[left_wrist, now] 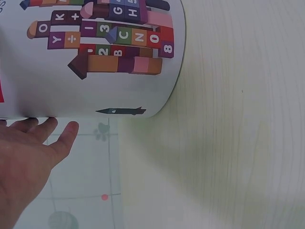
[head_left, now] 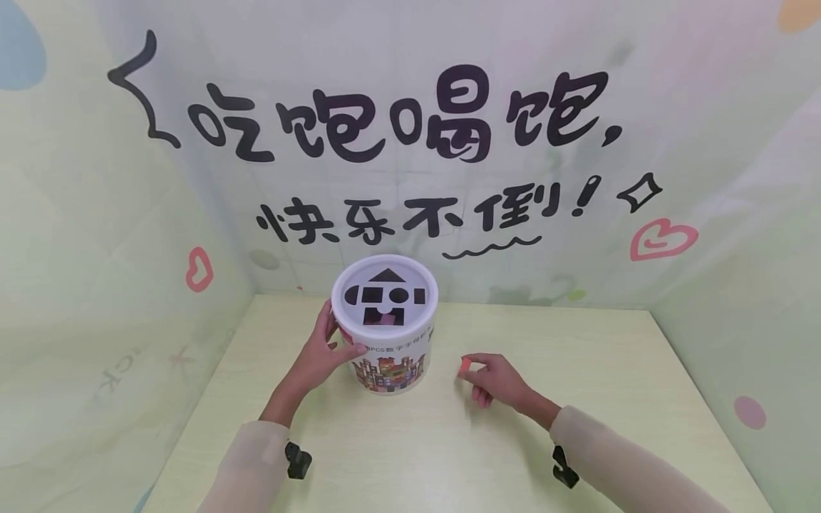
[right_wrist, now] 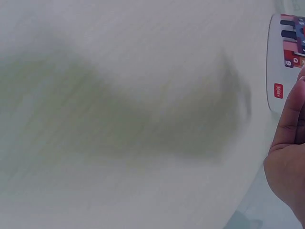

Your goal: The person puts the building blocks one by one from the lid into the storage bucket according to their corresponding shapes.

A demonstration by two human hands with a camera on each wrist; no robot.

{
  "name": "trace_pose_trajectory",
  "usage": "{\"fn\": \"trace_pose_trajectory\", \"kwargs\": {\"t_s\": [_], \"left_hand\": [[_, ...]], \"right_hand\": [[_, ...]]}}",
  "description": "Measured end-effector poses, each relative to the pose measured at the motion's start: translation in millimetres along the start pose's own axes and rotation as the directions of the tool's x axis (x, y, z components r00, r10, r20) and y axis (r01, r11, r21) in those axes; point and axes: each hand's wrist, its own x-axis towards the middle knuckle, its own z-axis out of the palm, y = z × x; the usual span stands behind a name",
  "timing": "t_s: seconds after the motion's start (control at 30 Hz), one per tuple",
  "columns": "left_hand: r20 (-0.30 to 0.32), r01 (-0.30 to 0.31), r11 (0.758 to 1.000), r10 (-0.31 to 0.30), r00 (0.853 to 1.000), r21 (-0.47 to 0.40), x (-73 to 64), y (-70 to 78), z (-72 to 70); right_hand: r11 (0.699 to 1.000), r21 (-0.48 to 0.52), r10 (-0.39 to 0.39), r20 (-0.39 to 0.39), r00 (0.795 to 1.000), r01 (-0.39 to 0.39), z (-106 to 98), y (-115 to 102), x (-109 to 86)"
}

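A white, printed shape-sorter bucket (head_left: 420, 363) stands upright on the table, with pictures of lettered and numbered blocks on its side. Its pale lid (head_left: 351, 320) has several cut-outs: a triangle, a circle, rectangles and others. Through the front cut-out something pinkish (head_left: 388, 320) shows inside. My left hand (head_left: 318, 360) grips the bucket's left side, thumb across the front; some of its fingers are hidden behind the wall. To the right of the bucket, just above the table, my right hand (head_left: 500, 382) pinches a small orange-red block (head_left: 465, 366) between thumb and fingertips. The right wrist view does not show the block.
The pale wooden table (head_left: 410, 456) is enclosed by a printed fabric backdrop (head_left: 398, 43) behind and on both sides, with large black lettering at the back. Black straps or mounts hang at the left wrist (head_left: 298, 461) and the right wrist (head_left: 564, 468).
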Motion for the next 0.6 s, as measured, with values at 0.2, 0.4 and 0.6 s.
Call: {"fn": "trace_pose_trajectory", "kwargs": {"t_s": [0.2, 0.4, 0.6], "left_hand": [[-0.002, 0.002, 1.000, -0.002, 1.000, -0.003, 0.0, -0.7, -0.5], [-0.006, 0.003, 1.000, -0.003, 1.000, 0.001, -0.2, -0.1, -0.3], [0.000, 0.009, 1.000, -0.009, 1.000, 0.009, -0.6, 1.1, 0.1]], "right_hand": [[1.000, -0.021, -0.016, -0.028, 0.999, 0.015, -18, -23, 12.8], [0.999, -0.031, -0.032, -0.039, 0.999, 0.031, -33, -46, 20.1], [0.996, -0.055, -0.068, -0.054, 0.996, 0.065, -45, -71, 22.8]]}}
